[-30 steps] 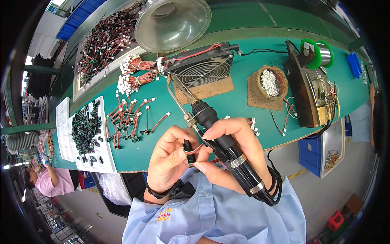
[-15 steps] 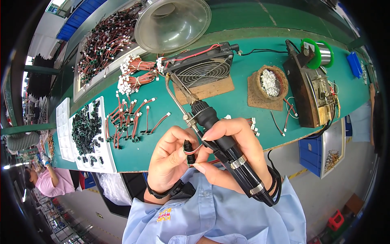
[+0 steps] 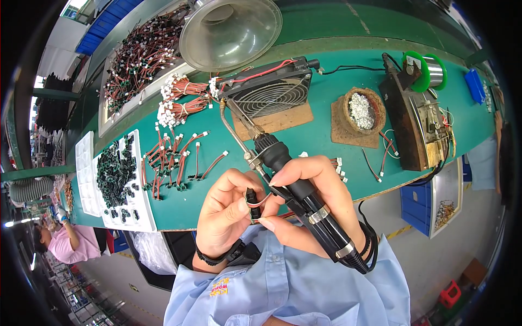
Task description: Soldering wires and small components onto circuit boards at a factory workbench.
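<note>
Green counter (image 3: 319,142) fills mid-frame, and just below centre left fingers (image 3: 235,211) pinch a small black component (image 3: 251,195) while right fingers (image 3: 296,170) wrap a soldering iron (image 3: 302,189), whose weight, shifting, could tug the looped reddish wire (image 3: 261,202) loose.

1 sldr. iron (image 3: 278,156), 1 fan (image 3: 280,95), 1 spool (image 3: 418,79), 1 bowl (image 3: 379,108).

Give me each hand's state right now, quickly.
Left hand: closed, holding a small black part.
Right hand: closed around a black soldering tool.
</note>
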A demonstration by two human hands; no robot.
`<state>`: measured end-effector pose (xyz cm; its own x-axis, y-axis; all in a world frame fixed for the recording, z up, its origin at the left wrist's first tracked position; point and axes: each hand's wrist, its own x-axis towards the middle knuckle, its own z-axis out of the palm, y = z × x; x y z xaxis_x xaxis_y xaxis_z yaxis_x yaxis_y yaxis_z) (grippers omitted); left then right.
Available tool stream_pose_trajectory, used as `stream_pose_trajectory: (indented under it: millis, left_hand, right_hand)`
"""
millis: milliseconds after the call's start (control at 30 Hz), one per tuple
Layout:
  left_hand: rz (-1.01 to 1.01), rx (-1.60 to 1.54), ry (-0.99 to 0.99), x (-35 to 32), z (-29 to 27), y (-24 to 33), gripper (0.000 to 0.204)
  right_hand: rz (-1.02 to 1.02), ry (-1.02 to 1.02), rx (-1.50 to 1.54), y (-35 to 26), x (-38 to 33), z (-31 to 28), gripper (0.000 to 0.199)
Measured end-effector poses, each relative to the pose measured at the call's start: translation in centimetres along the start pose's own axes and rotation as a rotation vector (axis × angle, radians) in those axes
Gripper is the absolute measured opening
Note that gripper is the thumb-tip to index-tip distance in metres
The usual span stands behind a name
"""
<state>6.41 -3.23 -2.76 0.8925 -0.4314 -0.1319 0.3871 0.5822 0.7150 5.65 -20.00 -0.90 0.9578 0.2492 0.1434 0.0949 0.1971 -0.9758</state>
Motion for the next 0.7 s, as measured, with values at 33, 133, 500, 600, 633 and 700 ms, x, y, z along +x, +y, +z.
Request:
stream_pose_trajectory:
  millis: [33,133,500,600,633,700]
  left_hand:
    - [0.0,0.0,0.0,-0.01,-0.05,0.01,0.022]
    - [-0.017,0.021,0.01,-0.11,-0.38,0.02,0.021]
    - [-0.053,-0.033,0.023,-0.14,-0.43,-0.06,0.02]
    - [-0.025,-0.013,0.027,-0.13,-0.4,-0.13,0.02]
    - [0.006,0.011,0.027,-0.1,-0.38,-0.2,0.02]
    - [0.037,0.034,0.026,-0.11,-0.38,-0.25,0.02]
  right_hand:
    - [-0.002,0.0,-0.006,-0.04,0.03,-0.03,0.051]
    - [0.0,-0.007,-0.008,0.04,0.01,-0.09,0.051]
    - [0.012,-0.025,0.001,0.05,0.03,-0.3,0.051]
    - [0.0,-0.039,-0.029,-0.06,0.05,-0.42,0.05]
    - [0.0,-0.038,-0.029,-0.06,0.05,-0.43,0.05]
    - [0.006,-0.029,-0.02,-0.05,0.08,-0.41,0.051]
